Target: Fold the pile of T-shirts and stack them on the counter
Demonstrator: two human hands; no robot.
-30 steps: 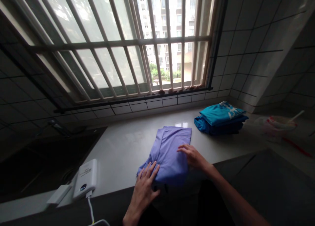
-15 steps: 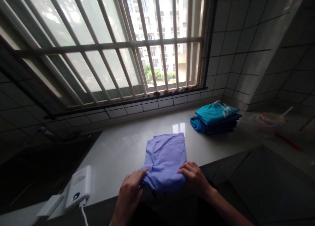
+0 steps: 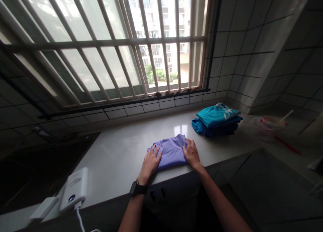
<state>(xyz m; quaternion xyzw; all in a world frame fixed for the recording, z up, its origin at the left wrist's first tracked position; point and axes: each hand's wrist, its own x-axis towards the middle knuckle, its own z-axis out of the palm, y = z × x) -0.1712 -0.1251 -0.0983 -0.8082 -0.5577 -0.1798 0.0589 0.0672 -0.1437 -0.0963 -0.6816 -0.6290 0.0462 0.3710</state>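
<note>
A lavender cloth garment (image 3: pixel 172 153), folded into a compact bundle, lies near the front edge of the pale counter (image 3: pixel 118 154). My left hand (image 3: pixel 151 161) rests on its left end with the fingers spread over the fabric. On the right end lies my right hand (image 3: pixel 191 153), its fingers stretched out and pressing down on the cloth. A dark watch sits on my left wrist. Just beyond my right hand is a stack of folded clothes (image 3: pixel 214 121), bright turquoise with white lettering on top and darker blue beneath.
A white power bank (image 3: pixel 74 190) with a cable lies at the front left, beside a dark sink (image 3: pixel 37 171). Towards the right stand a clear plastic tub (image 3: pixel 270 126) with a stick in it and a red strip-like object (image 3: pixel 287 145). A barred window (image 3: pixel 116 43) rises behind the counter.
The lavender garment's near part has been folded over onto the rest, making it shorter. Both hands have moved forward from gripping its near edge to lying on top.
</note>
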